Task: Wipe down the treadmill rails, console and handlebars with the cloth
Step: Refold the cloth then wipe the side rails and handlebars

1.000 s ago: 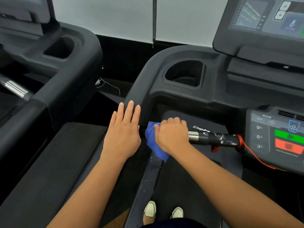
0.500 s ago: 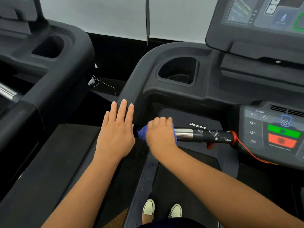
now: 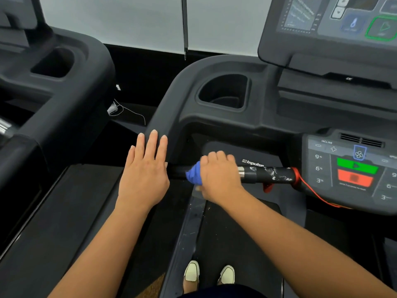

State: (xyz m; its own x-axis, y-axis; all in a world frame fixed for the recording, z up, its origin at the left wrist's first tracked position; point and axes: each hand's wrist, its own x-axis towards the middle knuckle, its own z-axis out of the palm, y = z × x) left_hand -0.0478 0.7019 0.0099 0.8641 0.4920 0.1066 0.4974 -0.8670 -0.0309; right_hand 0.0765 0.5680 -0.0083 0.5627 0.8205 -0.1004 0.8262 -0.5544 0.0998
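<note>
Right grip (image 3: 219,175): fingers curled over the handlebar (image 3: 268,174), closed around a blue cloth (image 3: 193,174) bunched against the bar. Cloth shows only at the left edge of the hand; some motion blur there. Left hand (image 3: 145,173): flat, fingers extended and together, palm down on the left arm of the console (image 3: 268,100), holding nothing.

Surface: dark grey moulded plastic throughout. Cup well (image 3: 223,91) set into the console, far of the bar. Handlebar horizontal, black, with a silver ring just right of the right hand and scuffed pale patches toward its right end. Red cord (image 3: 309,190) loops off the bar's right end across the keypad (image 3: 352,168). Belt (image 3: 236,244) below, with pale flecks on the side rail (image 3: 189,229); two white shoes (image 3: 208,274) stand near the rail. Second treadmill (image 3: 53,82) at left; light wall (image 3: 129,22) beyond.

Room: bare bar between the two hands; open gap between the two machines.

Writing: "impulse" on the panel beyond the bar; "INCLINE" with 9, 6, 3 on the keypad, green and red buttons beside. Screen (image 3: 335,18) text unreadable.
</note>
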